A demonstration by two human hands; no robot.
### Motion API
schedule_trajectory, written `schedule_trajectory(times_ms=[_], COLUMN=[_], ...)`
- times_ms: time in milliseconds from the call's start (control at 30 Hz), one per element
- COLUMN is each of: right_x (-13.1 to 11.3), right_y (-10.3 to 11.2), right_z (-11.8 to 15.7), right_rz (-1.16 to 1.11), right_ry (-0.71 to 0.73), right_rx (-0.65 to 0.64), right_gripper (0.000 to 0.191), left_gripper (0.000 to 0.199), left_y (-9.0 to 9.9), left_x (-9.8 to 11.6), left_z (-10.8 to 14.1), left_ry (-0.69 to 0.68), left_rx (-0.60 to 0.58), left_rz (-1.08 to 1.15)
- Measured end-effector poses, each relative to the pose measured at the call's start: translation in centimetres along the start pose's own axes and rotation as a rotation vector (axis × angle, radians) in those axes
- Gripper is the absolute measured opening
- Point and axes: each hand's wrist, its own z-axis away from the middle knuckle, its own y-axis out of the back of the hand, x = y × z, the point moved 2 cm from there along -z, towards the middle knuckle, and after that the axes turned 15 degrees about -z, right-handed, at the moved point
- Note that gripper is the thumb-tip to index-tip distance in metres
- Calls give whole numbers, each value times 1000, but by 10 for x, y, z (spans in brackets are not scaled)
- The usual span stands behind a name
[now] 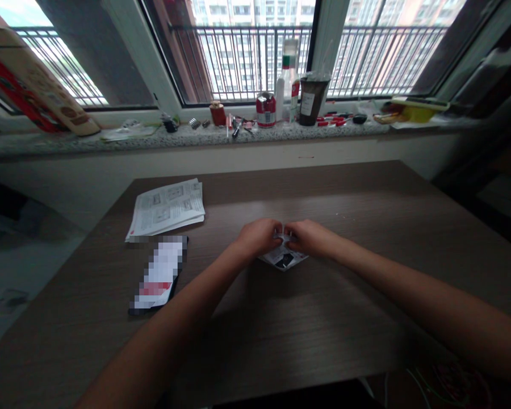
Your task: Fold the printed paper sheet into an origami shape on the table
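Note:
Both hands meet at a small folded sheet of printed paper (pixel 284 260) near the middle of the table. The paper's lower part shows as a downward point with a dark printed patch; its upper part is mostly covered by fingers. My left hand (pixel 262 236) pinches the paper from the left side. From the right, my right hand (pixel 309 236) pinches it close to the left fingertips. Thumbs and fingers are bent inward on both hands, almost touching each other at the paper's top.
Printed sheets (pixel 168 207) lie stacked at the table's back left. A phone (pixel 159 275), its screen blurred, rests by my left forearm. On the stone windowsill (pixel 187 135) stand a soda can (pixel 266 111), a clear bottle (pixel 286 85), a dark drink cup (pixel 311 101) and small items.

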Motion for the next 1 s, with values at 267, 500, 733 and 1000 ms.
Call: schedule_trajectory(times_ms=[267,500,733,1000], right_x=[-4,-2,0,8], right_y=[1,-1,-2,-6], right_z=[1,-2,4,15], right_rz=[-3,-5,-77,-211], right_ry=[-1,-4,7,58], right_rx=[-21,-16,26,94], right_gripper=[16,20,17,18], left_gripper=[17,20,14,22], left_y=[-1,-3,-11,-13], left_x=[3,7,-8,-16], left_z=[-3,-7,1,26], left_ry=[13,7,-100,-200], left_rx=[-35,-19,18,81], left_rz=[-7,-21,70,220])
